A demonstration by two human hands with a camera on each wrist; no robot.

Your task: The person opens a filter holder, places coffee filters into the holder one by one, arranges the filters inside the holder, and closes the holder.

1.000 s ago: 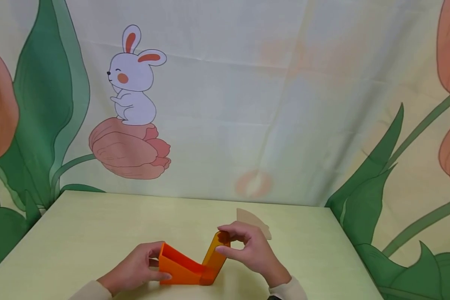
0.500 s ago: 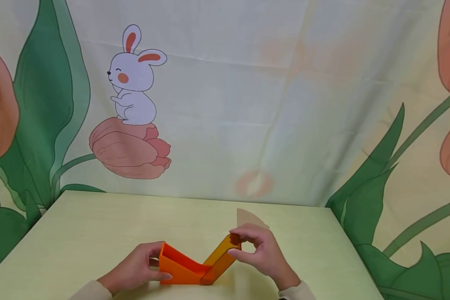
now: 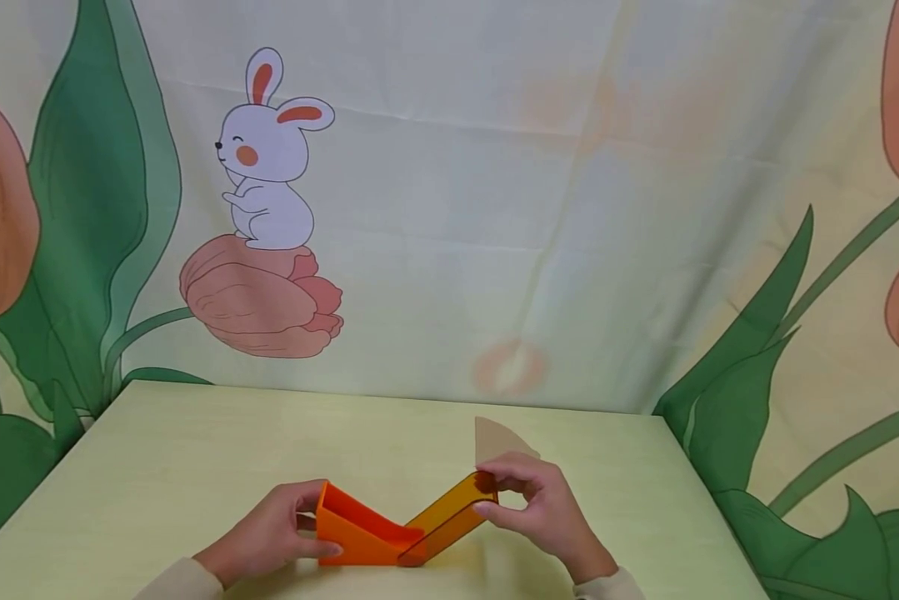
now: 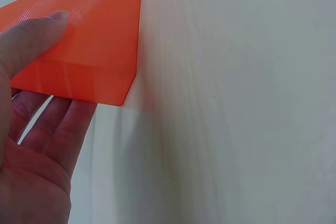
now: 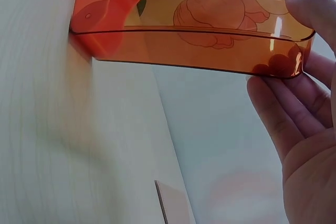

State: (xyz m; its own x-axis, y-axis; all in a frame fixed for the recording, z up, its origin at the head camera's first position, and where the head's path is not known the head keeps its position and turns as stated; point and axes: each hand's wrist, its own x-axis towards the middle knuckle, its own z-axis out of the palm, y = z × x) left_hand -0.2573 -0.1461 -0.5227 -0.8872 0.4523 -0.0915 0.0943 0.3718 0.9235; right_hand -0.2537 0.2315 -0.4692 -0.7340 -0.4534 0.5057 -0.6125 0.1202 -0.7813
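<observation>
An orange plastic wedge-shaped box (image 3: 355, 537) stands on the table with its tall end to the left and its top open. An amber see-through lid (image 3: 452, 518) joins its low right end by a pivot and slants up to the right. My left hand (image 3: 265, 533) grips the tall end, thumb on the near side and fingers behind, as the left wrist view also shows. My right hand (image 3: 542, 504) pinches the lid's free end between thumb and fingers. In the right wrist view, darker rounded shapes (image 5: 281, 65) show at that end of the lid.
Behind the right hand, a flat tan fan-shaped piece (image 3: 500, 442) lies on the pale table (image 3: 269, 433), partly covered by the hand. A cloth backdrop (image 3: 419, 208) printed with a rabbit and tulips hangs behind the table's far edge.
My right hand has moved right and slightly down, swinging the amber lid from steep to a lower slant away from the orange box. My left hand and the box have stayed nearly still.
</observation>
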